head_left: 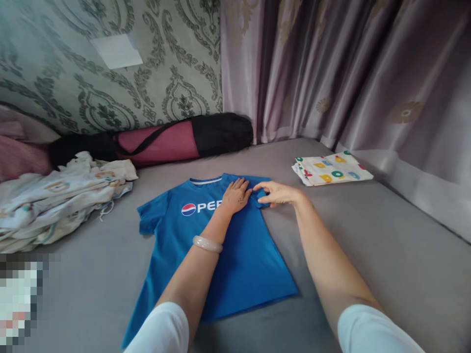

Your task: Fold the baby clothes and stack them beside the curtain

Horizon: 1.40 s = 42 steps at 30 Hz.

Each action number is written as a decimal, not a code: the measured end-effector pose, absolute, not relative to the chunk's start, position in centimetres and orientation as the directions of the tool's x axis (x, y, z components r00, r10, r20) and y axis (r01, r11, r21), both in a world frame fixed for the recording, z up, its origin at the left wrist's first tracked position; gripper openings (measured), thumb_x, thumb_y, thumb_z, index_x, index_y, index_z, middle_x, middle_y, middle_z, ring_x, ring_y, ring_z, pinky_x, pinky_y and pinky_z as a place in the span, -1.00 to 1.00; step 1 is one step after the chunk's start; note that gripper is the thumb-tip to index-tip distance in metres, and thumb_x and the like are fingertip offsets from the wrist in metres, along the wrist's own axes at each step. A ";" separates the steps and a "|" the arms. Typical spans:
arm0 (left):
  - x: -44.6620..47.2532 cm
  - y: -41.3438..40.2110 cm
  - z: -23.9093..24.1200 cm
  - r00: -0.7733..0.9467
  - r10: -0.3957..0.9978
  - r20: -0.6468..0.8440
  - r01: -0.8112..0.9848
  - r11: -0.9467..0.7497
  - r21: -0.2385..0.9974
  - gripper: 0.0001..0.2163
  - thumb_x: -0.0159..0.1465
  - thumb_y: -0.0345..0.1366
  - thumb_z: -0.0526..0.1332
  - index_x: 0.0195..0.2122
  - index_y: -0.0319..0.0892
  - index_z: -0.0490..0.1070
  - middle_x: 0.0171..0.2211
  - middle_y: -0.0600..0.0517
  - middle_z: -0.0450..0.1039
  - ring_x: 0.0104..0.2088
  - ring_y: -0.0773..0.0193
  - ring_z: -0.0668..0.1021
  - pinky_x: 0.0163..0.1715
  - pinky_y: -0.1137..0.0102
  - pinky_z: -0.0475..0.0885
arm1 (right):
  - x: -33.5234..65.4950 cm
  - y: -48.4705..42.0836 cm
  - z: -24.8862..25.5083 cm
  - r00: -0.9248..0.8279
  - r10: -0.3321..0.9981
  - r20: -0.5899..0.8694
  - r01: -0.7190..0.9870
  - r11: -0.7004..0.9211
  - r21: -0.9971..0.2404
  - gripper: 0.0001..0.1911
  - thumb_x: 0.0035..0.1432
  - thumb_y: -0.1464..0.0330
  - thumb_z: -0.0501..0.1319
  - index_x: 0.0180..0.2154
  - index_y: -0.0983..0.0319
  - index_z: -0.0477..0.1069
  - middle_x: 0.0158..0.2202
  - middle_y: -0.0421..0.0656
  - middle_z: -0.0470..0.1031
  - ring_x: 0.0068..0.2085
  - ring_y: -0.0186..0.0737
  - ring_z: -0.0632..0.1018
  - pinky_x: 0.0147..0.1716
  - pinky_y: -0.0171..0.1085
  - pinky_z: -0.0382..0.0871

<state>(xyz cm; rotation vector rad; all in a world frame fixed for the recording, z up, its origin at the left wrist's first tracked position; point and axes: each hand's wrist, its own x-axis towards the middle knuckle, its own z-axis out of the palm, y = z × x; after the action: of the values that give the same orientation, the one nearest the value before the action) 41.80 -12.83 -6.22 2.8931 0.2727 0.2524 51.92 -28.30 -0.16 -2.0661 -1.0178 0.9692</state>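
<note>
A blue T-shirt (239,274) with a round red, white and blue logo and white letters lies spread front up, its neckline pointing away from me. My left hand (237,196) presses flat on the upper chest, fingers stretched out, covering the last letters. Beside it, my right hand (276,193) has the sleeve on the right side between its thumb and fingers. That sleeve looks bunched up, while the opposite sleeve lies spread out. A pale bangle (207,243) circles my left wrist.
A grey sheet (368,240) lies under everything. A folded white cloth with colourful prints (333,168) rests at the right. Crumpled pale cloth (66,196) lies at the left. Behind are a long black and maroon bag (158,142) and purple curtains (312,63).
</note>
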 end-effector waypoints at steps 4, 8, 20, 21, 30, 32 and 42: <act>41.7 -13.1 -6.3 0.969 0.213 0.127 0.186 -0.962 0.198 -0.48 0.41 -0.06 -0.17 0.29 -0.23 0.13 0.32 -0.14 0.08 0.32 0.09 0.12 0.29 0.15 0.00 | 52.2 -28.4 -0.2 0.461 0.797 -0.391 0.454 -0.590 -0.667 -0.54 0.01 0.47 0.28 0.00 0.24 0.41 -0.47 -0.32 0.29 -0.63 -0.52 0.28 -0.68 -0.48 0.26; 41.5 -13.0 -6.6 0.973 0.197 0.122 0.174 -0.969 0.174 -0.40 0.38 0.04 -0.20 0.31 -0.23 0.08 0.33 -0.15 0.03 0.33 0.07 0.09 0.30 0.13 -0.03 | 52.3 -29.1 0.5 0.474 0.716 -0.513 0.337 -0.686 -0.645 -0.70 0.05 0.44 0.27 -0.11 0.26 0.47 -0.53 -0.30 0.35 -0.62 -0.49 0.36 -0.62 -0.47 0.35; 41.5 -12.5 -4.9 0.988 0.155 0.019 0.142 -0.943 0.301 -0.32 0.34 0.14 -0.18 0.32 -0.23 0.02 0.35 -0.19 -0.02 0.34 0.02 0.05 0.28 0.08 0.00 | 54.6 -25.1 -2.1 0.854 0.520 0.017 0.493 -0.798 -0.347 -0.63 0.25 0.33 0.08 0.05 0.23 0.41 0.02 0.02 0.48 0.06 -0.06 0.47 -0.01 -0.20 0.33; 41.3 -11.6 -4.3 0.988 0.150 0.040 0.130 -0.939 0.319 -0.35 0.35 0.11 -0.17 0.31 -0.24 0.05 0.33 -0.20 0.02 0.33 0.03 0.10 0.26 0.10 0.05 | 54.6 -24.6 -2.2 0.848 0.530 -0.008 0.503 -0.809 -0.304 -0.62 0.25 0.34 0.08 0.08 0.23 0.39 0.05 0.04 0.45 0.08 -0.04 0.45 -0.01 -0.17 0.33; 32.3 1.9 -2.2 0.814 0.559 0.159 0.507 -0.817 0.274 -0.65 0.36 -0.33 -0.06 0.10 -0.23 0.33 0.12 -0.22 0.37 0.16 0.07 0.39 0.16 0.20 0.24 | 50.4 -19.4 -2.0 0.637 0.752 0.168 0.770 -0.616 -0.165 -0.51 0.32 0.36 -0.13 0.19 0.42 0.22 0.19 0.19 0.27 0.23 0.04 0.24 0.17 -0.07 0.10; 30.9 2.5 -3.6 0.798 0.582 0.157 0.541 -0.806 0.240 -0.61 0.37 -0.26 -0.06 0.17 -0.26 0.25 0.23 -0.23 0.23 0.27 0.02 0.23 0.23 0.11 0.10 | 48.2 -17.4 -3.1 0.591 0.799 0.114 0.803 -0.567 -0.185 -0.40 0.35 0.25 -0.18 0.28 0.47 0.06 0.32 0.14 0.07 0.33 0.02 0.06 0.25 -0.05 -0.06; 28.9 5.9 -4.0 0.722 0.692 -0.003 0.643 -0.669 0.374 -0.56 0.40 -0.12 -0.16 0.08 -0.20 0.37 0.09 -0.19 0.42 0.11 0.09 0.45 0.10 0.23 0.29 | 47.1 -16.3 -5.8 0.597 0.801 -0.038 0.790 -0.596 -0.144 -0.28 0.35 0.12 -0.31 0.34 0.48 -0.14 0.39 0.06 -0.20 0.37 -0.03 -0.13 0.30 0.01 -0.28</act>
<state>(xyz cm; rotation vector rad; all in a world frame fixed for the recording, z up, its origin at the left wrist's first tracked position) 28.93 5.93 -3.97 2.5773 1.0366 0.1971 47.11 -16.26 -5.81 -2.7062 -1.3529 0.1493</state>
